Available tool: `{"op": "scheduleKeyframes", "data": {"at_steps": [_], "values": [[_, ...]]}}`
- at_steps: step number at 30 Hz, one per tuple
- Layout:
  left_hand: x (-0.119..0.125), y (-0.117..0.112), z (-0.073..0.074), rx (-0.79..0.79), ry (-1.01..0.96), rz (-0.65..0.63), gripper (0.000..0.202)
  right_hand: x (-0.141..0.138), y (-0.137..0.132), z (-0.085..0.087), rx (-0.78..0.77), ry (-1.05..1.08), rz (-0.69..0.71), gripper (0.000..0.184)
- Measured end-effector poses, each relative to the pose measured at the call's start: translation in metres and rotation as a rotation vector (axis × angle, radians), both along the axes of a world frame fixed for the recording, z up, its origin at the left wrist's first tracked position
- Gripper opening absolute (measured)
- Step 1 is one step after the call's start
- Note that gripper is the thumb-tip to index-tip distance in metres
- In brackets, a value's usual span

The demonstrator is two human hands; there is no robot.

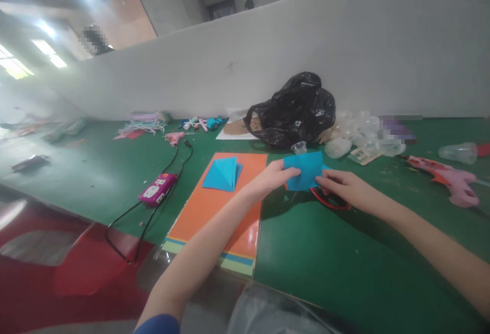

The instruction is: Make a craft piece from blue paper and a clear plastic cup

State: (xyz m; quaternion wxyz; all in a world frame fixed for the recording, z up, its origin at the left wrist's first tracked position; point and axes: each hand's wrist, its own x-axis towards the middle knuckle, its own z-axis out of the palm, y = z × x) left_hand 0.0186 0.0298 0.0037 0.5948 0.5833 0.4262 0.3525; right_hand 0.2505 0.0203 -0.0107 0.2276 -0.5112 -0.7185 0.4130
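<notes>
1. While the left hand (266, 181) and the right hand (340, 188) pinch a square of blue paper (306, 170), the sheet sits between the 2 sets of fingers, over the table (344, 267).
2. Finger state: left fingers (289, 171) closed narrow on the sheet's left edge; right fingers (325, 178) closed narrow on its lower right edge. Whether the sheet is folded cannot be told from this view.
3. Left of the left fingers: a folded blue paper piece (221, 173) lies on an orange card (218, 216).
4. Just below the right fingers: a red curved handle (329, 200), partly hidden, lies on the table; it may belong to scissors.
5. Beyond the fingers: a black plastic bag (294, 112), with clear plastic cups (363, 135) beside it.
6. Right of the right fingers: a pink hot glue gun (451, 183).
7. Further left of the left fingers: a magenta power strip (156, 189) with a black cable (153, 216), near a small pink glue gun (174, 137) and a bundle of pipe cleaners (143, 125).
</notes>
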Motion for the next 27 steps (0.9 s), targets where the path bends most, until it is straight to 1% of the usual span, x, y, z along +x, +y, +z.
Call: {"op": "scheduleKeyframes", "data": {"at_steps": [2, 4, 7, 10, 13, 15, 16, 17, 19, 22, 24, 27], "values": [[-0.002, 0.0, 0.002, 0.068, 0.042, 0.004, 0.015, 0.0, 0.0, 0.0, 0.002, 0.005, -0.008, 0.06], [-0.004, -0.003, 0.008, 0.202, 0.137, 0.034, 0.015, 0.0, 0.001, -0.001, 0.004, 0.023, -0.017, 0.059], [-0.007, -0.012, 0.024, 0.408, 0.318, 0.121, 0.02, -0.003, 0.002, -0.003, 0.027, 0.025, -0.016, 0.059], [-0.016, -0.022, 0.041, 0.58, 0.406, 0.206, 0.025, -0.008, 0.002, -0.008, 0.08, 0.031, -0.014, 0.055], [-0.038, -0.029, 0.055, 0.825, 0.497, 0.34, 0.026, -0.013, 0.001, -0.016, 0.107, 0.043, -0.019, 0.048], [-0.06, -0.031, 0.06, 0.999, 0.629, 0.384, 0.026, -0.016, 0.0, -0.021, 0.121, 0.048, -0.026, 0.045], [-0.073, -0.031, 0.062, 1.042, 0.719, 0.392, 0.025, -0.017, -0.001, -0.023, 0.123, 0.047, -0.028, 0.043], [-0.086, -0.03, 0.062, 1.061, 0.801, 0.393, 0.024, -0.017, -0.001, -0.024, 0.122, 0.041, -0.024, 0.043], [-0.112, -0.025, 0.06, 1.037, 0.929, 0.396, 0.024, -0.018, -0.002, -0.026, 0.117, 0.014, 0.003, 0.042], [-0.144, -0.016, 0.049, 0.88, 1.131, 0.342, 0.025, -0.017, -0.001, -0.026, 0.116, -0.014, 0.067, 0.041], [-0.157, -0.01, 0.039, 0.783, 1.237, 0.273, 0.026, -0.017, -0.001, -0.025, 0.117, -0.018, 0.077, 0.042], [-0.166, -0.001, 0.022, 0.716, 1.307, 0.216, 0.029, -0.017, -0.001, -0.025, 0.116, -0.035, 0.07, 0.041]]}}
